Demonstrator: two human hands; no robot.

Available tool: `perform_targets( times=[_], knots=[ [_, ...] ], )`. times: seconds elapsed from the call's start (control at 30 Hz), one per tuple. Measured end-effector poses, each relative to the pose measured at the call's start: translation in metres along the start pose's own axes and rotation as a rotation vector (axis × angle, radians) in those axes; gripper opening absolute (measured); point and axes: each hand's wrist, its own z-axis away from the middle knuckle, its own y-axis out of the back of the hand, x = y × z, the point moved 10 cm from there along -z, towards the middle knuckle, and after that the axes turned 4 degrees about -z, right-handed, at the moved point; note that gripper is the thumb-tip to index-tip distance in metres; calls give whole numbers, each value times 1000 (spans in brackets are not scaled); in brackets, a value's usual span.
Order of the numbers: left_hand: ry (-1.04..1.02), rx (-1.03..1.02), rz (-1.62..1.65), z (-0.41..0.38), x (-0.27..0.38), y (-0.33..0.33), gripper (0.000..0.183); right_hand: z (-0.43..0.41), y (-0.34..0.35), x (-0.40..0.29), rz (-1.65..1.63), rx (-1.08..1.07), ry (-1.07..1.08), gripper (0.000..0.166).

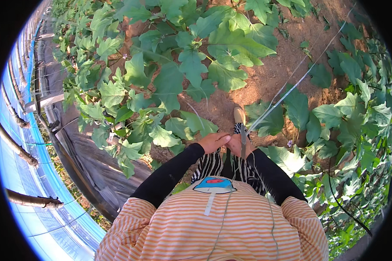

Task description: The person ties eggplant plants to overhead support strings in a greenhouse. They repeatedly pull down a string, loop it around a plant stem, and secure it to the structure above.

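Note:
My left hand (214, 142) and my right hand (237, 145) meet in front of my waist, their fingers touching. A narrow grey blade-like tool (243, 139) lies over my right hand, near the wrist; how it is held cannot be told. Pale twine (292, 88) runs from beside that hand up to the top right. What my left fingers may pinch is hidden. Lobed green leaves of an eggplant plant (192, 63) stand ahead of my hands, and more eggplant leaves (289, 159) are near my right wrist.
Bare brown soil (268, 75) forms a path between the leafy rows. One light shoe (239, 115) shows beyond my hands. Blue plastic sheeting (42, 182) with wooden poles (16, 146) runs along the left side, beside dark ground sheeting (94, 153). A thin black stem or tube (343, 207) curves at the lower right.

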Motion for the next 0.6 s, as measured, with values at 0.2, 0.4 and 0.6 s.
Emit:
perform_targets(
  times=[0.2, 0.4, 0.6],
  knots=[
    [64, -140, 193, 30, 19, 4, 28, 3, 40, -28, 9, 21, -34, 19],
    [17, -165, 477, 59, 34, 26, 24, 0, 83, -72, 307, 31, 138, 12],
    [-213, 30, 808, 95, 62, 62, 21, 6, 97, -64, 380, 108, 168, 37]
  ],
)
